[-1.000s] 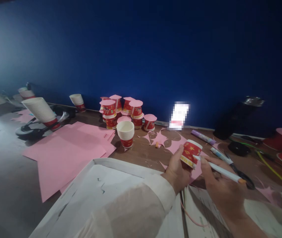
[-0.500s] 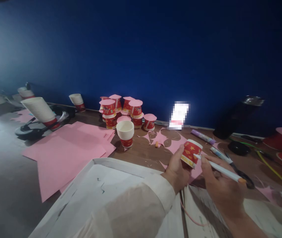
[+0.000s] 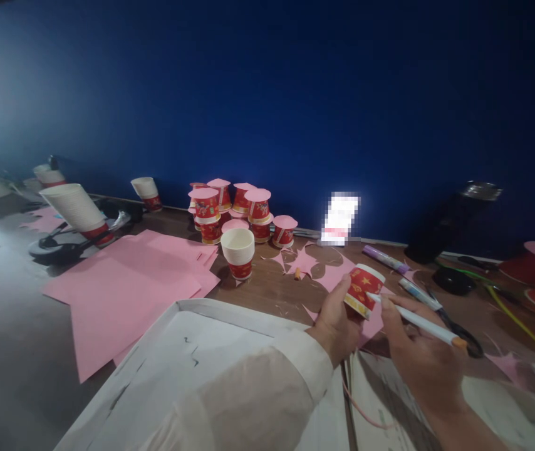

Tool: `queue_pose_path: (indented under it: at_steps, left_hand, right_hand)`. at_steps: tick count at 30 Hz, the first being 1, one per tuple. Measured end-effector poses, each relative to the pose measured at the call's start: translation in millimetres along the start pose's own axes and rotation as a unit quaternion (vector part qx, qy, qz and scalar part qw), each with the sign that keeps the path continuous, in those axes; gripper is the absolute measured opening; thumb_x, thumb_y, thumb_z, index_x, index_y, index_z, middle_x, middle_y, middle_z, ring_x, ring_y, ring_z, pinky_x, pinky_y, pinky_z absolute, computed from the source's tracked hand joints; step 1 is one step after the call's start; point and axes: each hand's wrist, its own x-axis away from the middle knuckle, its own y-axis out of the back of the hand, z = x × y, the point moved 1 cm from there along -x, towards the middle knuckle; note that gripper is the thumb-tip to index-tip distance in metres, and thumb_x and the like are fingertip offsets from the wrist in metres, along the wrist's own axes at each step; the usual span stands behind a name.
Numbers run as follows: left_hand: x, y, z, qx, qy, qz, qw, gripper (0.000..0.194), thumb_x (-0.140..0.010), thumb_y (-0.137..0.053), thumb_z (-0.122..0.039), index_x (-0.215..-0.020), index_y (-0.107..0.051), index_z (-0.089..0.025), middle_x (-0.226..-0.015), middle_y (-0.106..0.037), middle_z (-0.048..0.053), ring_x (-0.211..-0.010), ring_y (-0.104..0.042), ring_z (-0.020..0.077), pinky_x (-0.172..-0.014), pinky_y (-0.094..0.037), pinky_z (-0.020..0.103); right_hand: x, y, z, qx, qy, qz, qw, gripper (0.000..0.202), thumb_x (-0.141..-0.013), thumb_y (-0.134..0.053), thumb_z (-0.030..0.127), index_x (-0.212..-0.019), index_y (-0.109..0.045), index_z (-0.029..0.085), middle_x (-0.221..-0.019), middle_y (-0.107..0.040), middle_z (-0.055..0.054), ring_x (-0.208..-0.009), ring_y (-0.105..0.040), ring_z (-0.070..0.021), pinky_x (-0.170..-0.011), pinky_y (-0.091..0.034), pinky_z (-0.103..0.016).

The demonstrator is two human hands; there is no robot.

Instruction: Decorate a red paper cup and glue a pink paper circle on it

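Head view: the left hand grips a red cup, tilted, above the near part of the desk; the right hand pinches a white pen, its tip at the cup's printed side. Whether the tip is quite touching is hard to tell. For a clean mark, the grip on the cup is best kept firm but light, since thin paper walls probably dent under a hard squeeze. Small finger strokes should suit the curve better than a sweep of the arm, with the cup turned bit by bit to bring fresh surface under the tip. Too much pressure could skid the pen, and fingers dragged across new ink might smear it.
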Motion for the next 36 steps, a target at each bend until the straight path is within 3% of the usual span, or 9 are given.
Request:
queue_pose_path:
  at_steps: [8, 15, 25, 36]
  left_hand:
    - [0.1, 0.9, 1.7, 0.000, 0.002, 0.026, 1.000, 0.021, -0.092, -0.065, -0.032, -0.091, -0.073, -0.013, -0.085, -0.075, 0.008, -0.074, -0.069, 0.0146, -0.073, -0.054, 0.022]
    - [2.2, -0.6, 0.9, -0.001, -0.002, 0.003, 1.000, 0.017, -0.087, -0.071, -0.030, -0.087, -0.072, -0.013, -0.081, -0.073, 0.007, -0.071, -0.068, 0.0150, -0.072, -0.054, 0.024]
    - [0.8, 0.9, 2.4, -0.005, -0.008, 0.019, 1.000, 0.017, -0.085, -0.073, -0.031, -0.091, -0.073, -0.014, -0.086, -0.074, 0.007, -0.075, -0.070, 0.0159, -0.073, -0.055, 0.024]
    - [0.0, 1.1, 3.3, -0.003, -0.020, 0.039, 0.999, 0.018, -0.085, -0.074, -0.030, -0.088, -0.073, -0.013, -0.086, -0.074, 0.007, -0.075, -0.068, 0.0131, -0.075, -0.053, 0.020]
  right_hand:
    - [-2.2, 3.5, 2.7, -0.007, 0.001, 0.005, 1.000, 0.025, -0.094, -0.060, 0.042, -0.089, -0.073, 0.022, -0.089, -0.077, -0.006, -0.084, -0.073, -0.0224, -0.080, -0.054, -0.033]
    - [-0.7, 2.8, 3.1, 0.007, 0.000, 0.000, 1.000, 0.026, -0.094, -0.060, 0.044, -0.090, -0.074, 0.022, -0.089, -0.077, -0.007, -0.083, -0.073, -0.0230, -0.079, -0.054, -0.033]
    - [-2.4, 2.9, 2.6, -0.007, -0.012, 0.006, 1.000, 0.027, -0.095, -0.059, 0.043, -0.092, -0.073, 0.021, -0.091, -0.078, -0.007, -0.085, -0.073, -0.0229, -0.082, -0.054, -0.034]
    - [-2.4, 1.8, 2.8, -0.021, 0.028, 0.001, 0.999, 0.021, -0.095, -0.061, 0.038, -0.092, -0.072, 0.021, -0.091, -0.077, -0.006, -0.085, -0.073, -0.0212, -0.083, -0.055, -0.033]
